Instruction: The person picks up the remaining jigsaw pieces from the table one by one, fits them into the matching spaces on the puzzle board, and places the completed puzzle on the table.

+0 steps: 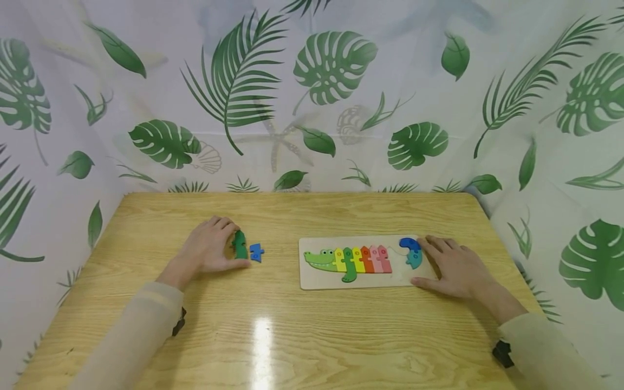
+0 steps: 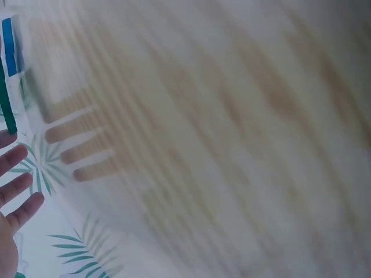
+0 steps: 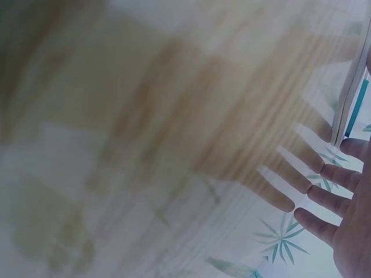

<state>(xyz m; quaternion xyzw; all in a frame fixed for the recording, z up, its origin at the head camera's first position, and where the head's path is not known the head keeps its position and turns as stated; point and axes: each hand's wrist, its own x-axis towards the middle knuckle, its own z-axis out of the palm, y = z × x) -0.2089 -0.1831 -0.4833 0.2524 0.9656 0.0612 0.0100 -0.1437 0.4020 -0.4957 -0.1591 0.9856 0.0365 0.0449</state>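
My left hand (image 1: 209,249) pinches a dark green wooden puzzle piece (image 1: 240,245) between thumb and fingers, low over the table. Right beside it lies a small blue piece (image 1: 257,252), which shows edge-on in the left wrist view too. At the right end of a pale puzzle board (image 1: 312,283), my right hand (image 1: 455,268) rests with fingers spread and fairly straight, touching the board. A blue and teal curved tail (image 1: 414,253) sits on that end. Farther left on the board are a green crocodile head (image 1: 319,260) and several coloured body pieces (image 1: 365,260).
The board lies on a wood-grain table (image 1: 312,336), right of its middle. Behind and at the sides hangs a white leaf-print cloth (image 1: 273,173). A bright reflection shows on the tabletop near the front.
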